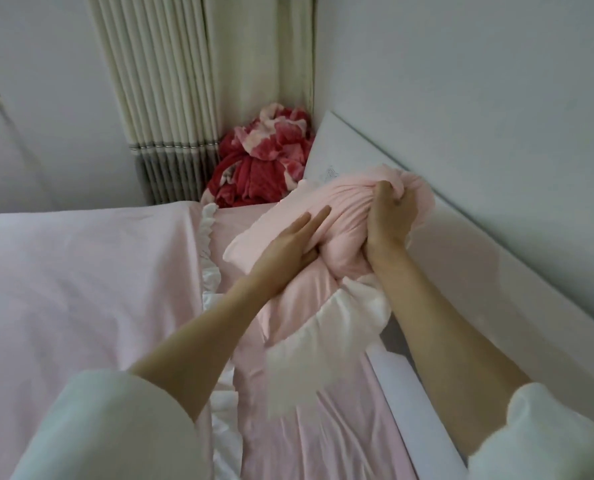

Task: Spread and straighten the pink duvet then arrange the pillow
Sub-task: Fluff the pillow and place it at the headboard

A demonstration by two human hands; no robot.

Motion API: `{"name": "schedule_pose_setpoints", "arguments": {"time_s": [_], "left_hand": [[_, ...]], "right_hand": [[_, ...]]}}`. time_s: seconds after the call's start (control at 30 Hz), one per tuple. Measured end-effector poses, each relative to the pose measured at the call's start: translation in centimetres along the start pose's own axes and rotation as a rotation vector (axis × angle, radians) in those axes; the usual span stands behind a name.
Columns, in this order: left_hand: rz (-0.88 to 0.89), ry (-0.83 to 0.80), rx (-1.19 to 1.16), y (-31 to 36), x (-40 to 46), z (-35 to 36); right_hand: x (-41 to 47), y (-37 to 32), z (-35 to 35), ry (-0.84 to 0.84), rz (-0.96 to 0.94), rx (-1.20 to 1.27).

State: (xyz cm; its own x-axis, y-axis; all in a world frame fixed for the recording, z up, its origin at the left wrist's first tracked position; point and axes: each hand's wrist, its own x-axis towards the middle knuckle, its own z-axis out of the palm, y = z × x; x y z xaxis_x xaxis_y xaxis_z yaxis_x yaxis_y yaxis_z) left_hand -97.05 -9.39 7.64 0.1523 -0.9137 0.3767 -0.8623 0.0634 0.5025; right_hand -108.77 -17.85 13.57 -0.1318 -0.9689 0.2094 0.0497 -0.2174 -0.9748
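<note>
The pink duvet lies spread flat over the left part of the bed, its white ruffled edge running down the middle. A pink pillow with a white frill sits at the head of the bed against the white headboard. My right hand grips a bunched fold at the pillow's top end. My left hand presses flat on the pillow's side with straight fingers. The pillow is lifted and crumpled between both hands.
A pink sheet covers the mattress below the pillow. A red and pink fleece blanket is heaped in the corner beyond the bed. Pleated cream curtains hang behind it. A white wall stands on the right.
</note>
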Motion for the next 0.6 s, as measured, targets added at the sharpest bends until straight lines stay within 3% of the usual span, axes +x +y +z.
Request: {"name": "schedule_pose_setpoints", "arguments": {"time_s": [0.13, 0.3, 0.43, 0.5, 0.6], "left_hand": [[0.069, -0.055, 0.169, -2.4, 0.1, -1.1], [-0.044, -0.314, 0.281, -6.8, -3.7, 5.0], [-0.291, -0.644, 0.219, -10.8, -11.9, 13.3], [-0.445, -0.720, 0.106, -12.7, -15.6, 16.6], [-0.648, -0.648, 0.038, -15.5, -18.8, 19.6]], "right_hand": [[-0.4, 2.1, -0.7, -0.005, 0.054, 0.023], [-3.5, 12.4, -3.8, -0.135, 0.247, -0.398], [-8.0, 22.2, -8.4, -0.338, 0.542, -0.761], [-9.1, 25.4, -10.2, -0.408, 0.611, -0.906], [-9.6, 28.6, -11.3, -0.459, 0.498, -1.113]]}}
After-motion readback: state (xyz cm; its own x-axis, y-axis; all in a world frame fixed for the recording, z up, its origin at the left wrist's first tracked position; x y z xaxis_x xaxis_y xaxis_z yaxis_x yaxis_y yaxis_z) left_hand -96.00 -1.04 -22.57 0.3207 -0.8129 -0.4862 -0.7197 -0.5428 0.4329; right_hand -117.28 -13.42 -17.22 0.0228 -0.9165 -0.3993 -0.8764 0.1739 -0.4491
